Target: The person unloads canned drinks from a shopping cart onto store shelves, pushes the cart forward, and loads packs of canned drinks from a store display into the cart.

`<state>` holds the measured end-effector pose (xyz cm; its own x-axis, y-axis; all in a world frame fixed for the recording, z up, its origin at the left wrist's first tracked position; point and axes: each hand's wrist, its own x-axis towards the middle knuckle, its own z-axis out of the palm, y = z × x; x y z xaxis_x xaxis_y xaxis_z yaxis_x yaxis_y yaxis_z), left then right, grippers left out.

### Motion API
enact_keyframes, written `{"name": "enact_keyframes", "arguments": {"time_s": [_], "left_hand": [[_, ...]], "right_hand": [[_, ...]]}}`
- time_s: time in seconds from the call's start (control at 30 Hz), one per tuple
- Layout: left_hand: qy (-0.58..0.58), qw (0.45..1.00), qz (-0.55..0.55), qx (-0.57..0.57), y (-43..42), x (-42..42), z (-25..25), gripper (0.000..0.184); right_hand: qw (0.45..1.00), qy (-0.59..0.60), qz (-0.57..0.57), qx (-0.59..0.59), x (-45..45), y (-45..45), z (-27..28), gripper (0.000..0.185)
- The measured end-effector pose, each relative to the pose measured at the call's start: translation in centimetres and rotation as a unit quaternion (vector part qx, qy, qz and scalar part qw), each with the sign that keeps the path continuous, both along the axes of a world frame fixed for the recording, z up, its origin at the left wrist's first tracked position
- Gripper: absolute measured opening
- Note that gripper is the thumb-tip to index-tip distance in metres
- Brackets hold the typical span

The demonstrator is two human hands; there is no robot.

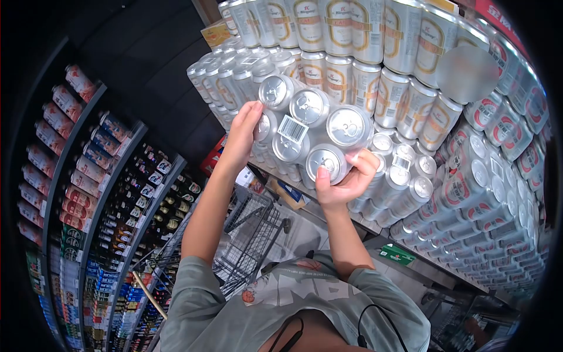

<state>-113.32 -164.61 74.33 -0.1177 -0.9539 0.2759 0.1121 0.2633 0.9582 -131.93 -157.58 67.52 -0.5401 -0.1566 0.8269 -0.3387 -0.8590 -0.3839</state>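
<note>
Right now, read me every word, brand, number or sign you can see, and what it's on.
"Kingway": gold-framed cans in the upper stack.
Too small: digits by the barcode on the held pack, shelf tags, the green box.
Too blurred for me: characters on red-marked cans.
Unclear: large letters on the creased grey shirt.

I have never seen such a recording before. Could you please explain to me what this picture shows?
There is no machine: a person works with two bare hands. The only picture comes from a camera worn on the head, looking forward and down, so the grey shirt appears at the bottom. The left hand and right hand hold a clear-wrapped six-can pack, lids facing the camera. Behind it, more wrapped packs stand stacked on display. A wire shopping cart is lower down; on the picture's left are other cans and bottles.
</note>
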Motion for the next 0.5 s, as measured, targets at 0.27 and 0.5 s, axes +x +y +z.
{"name": "enact_keyframes", "arguments": {"time_s": [0.27, 0.5], "left_hand": [[0.036, 0.999, -0.004, 0.005, 0.28, -0.08, 0.07, 0.028], [0.033, 0.999, 0.0, 0.015, 0.7, -0.36, 0.51, 0.028]], "right_hand": [[1.0, 0.011, 0.017, 0.008, 0.05, 0.36, 0.12, 0.053], [1.0, 0.016, 0.016, 0.011, -0.14, 0.43, 0.17, 0.053]]}}
